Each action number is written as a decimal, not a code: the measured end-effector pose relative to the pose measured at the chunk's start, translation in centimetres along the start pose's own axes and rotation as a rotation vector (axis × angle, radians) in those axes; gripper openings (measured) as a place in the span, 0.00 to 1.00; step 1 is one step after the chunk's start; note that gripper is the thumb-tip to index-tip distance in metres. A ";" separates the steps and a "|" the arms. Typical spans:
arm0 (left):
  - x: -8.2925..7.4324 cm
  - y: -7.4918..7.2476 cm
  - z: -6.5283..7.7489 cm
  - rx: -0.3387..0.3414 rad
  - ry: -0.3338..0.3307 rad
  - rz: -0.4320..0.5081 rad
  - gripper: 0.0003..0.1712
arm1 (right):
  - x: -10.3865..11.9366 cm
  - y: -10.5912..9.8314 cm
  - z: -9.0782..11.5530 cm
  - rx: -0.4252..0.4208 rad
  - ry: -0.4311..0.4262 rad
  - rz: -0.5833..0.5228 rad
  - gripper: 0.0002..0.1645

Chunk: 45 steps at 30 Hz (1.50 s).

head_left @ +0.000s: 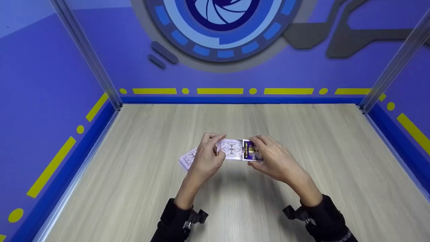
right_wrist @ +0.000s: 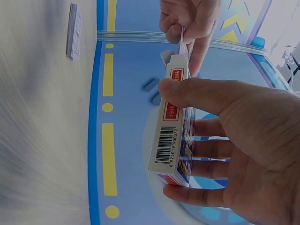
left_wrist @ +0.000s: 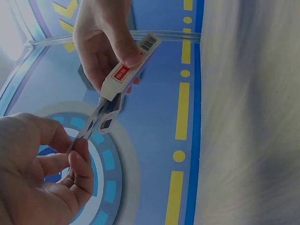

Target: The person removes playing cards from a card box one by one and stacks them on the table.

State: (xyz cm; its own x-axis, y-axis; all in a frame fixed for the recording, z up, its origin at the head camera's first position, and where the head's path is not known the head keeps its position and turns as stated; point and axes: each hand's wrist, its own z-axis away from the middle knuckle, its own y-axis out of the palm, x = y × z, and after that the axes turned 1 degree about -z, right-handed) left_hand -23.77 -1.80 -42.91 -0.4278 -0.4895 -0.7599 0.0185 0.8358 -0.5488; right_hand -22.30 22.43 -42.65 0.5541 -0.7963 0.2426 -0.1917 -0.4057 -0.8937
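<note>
My right hand holds a playing card box by its long edges, thumb on the narrow side with the barcode in the right wrist view. The box's mouth faces left, and a loose end flap stands out there. Playing cards with an ornate pale back stick out of that mouth. Their outer end is pinched between thumb and fingers of my left hand. Box and cards are held up above the table. Below my left hand lies a stack of cards, partly hidden by it.
The wood-grain table stretches around both hands. Blue printed panels wall it in at the back and on both sides, with metal posts at the corners. Each wrist wears a black strap with a camera mount.
</note>
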 end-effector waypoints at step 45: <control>3.3 -5.1 -0.3 -0.104 -0.140 -0.418 0.39 | -1.3 -1.6 0.4 -0.019 0.100 0.006 0.41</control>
State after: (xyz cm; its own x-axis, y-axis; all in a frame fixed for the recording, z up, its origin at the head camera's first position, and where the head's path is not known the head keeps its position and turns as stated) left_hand -25.52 -7.61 -42.55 -0.2527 -0.8134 -0.5239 -0.2238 0.5759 -0.7862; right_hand -22.37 24.31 -41.72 0.4697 -0.8390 0.2748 -0.2101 -0.4085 -0.8882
